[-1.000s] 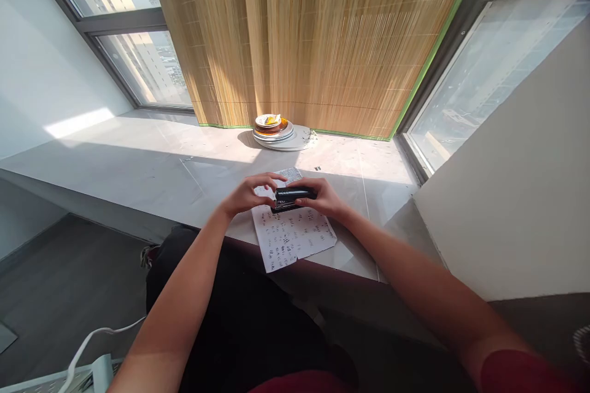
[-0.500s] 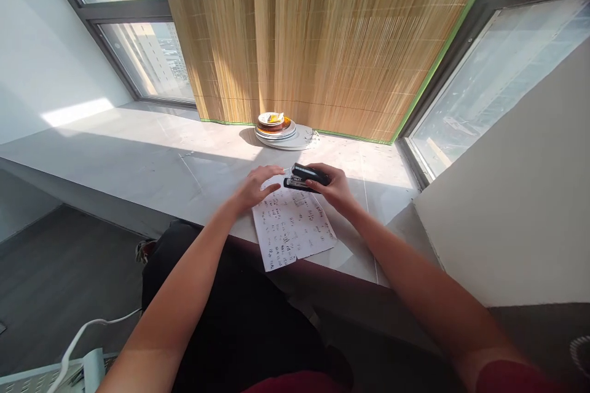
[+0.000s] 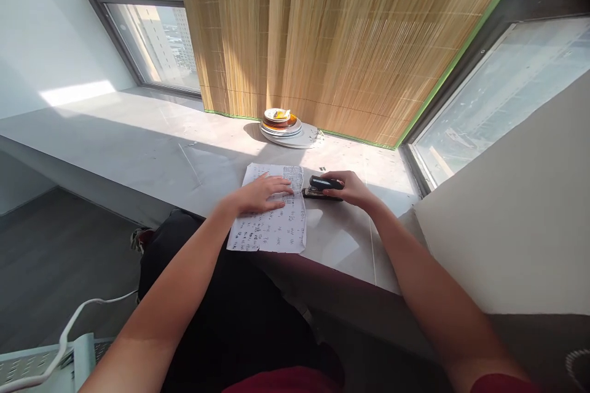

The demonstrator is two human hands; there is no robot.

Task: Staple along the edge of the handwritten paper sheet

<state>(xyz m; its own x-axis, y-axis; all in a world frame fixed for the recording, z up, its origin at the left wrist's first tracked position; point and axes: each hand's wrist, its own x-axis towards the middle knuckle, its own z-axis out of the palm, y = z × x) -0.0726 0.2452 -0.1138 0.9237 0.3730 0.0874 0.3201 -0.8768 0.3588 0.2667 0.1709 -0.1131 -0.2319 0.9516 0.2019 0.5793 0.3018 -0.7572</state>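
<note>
Handwritten paper (image 3: 276, 230) lies on the pale tiled ledge, its near edge reaching the ledge's front edge. My left hand (image 3: 262, 193) rests flat on the sheet with fingers spread, pointing right. My right hand (image 3: 353, 188) grips a black stapler (image 3: 325, 187) from its rear end. The stapler is low over the ledge, its front end at the paper's right edge. Whether the sheet's edge sits between its jaws I cannot tell. Part of the writing is hidden under my left hand.
A stack of plates (image 3: 282, 126) stands at the back of the ledge (image 3: 184, 166), before a bamboo blind (image 3: 322, 43). Windows flank the blind. A white wall (image 3: 516, 209) rises on the right. At lower left, a white cable (image 3: 69, 325) runs past a perforated panel.
My left hand has come down flat on the paper, which now lies turned straighter and further left. The stapler in my right hand has moved right and lower, to the paper's edge.
</note>
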